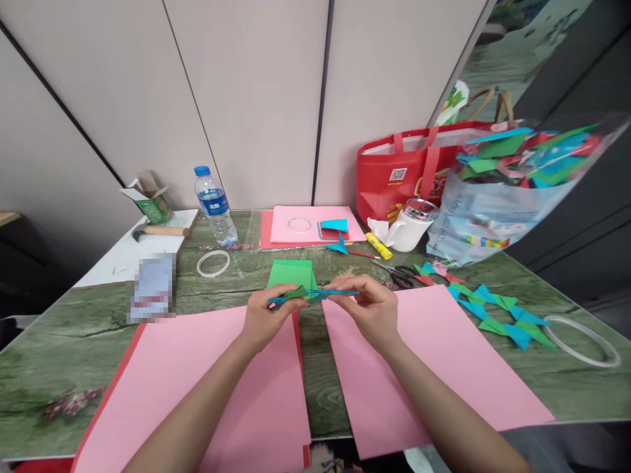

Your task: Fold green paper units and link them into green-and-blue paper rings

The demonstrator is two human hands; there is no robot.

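Observation:
Both my hands meet over the middle of the green table (pixel 49 341), pinching a folded blue and green paper piece (pixel 308 294) between them. My left hand (pixel 266 315) grips its left end with closed fingers. The right end sits in my right hand (pixel 372 309), also closed on it. Under my hands lie two large pink sheets, the left sheet (pixel 197 381) and the right sheet (pixel 434 355). A green sheet (pixel 292 270) lies just beyond the folded piece.
Finished blue and green folded shapes (pixel 497 315) lie at the right beside a clear ring (pixel 584 341). Scissors (pixel 401 274), a glue stick (pixel 378 246), a white mug (pixel 411 226), a water bottle (pixel 215 207), a tape roll (pixel 213 263), a red bag (pixel 409 167) and a plastic bag of folded papers (pixel 513 184) stand behind.

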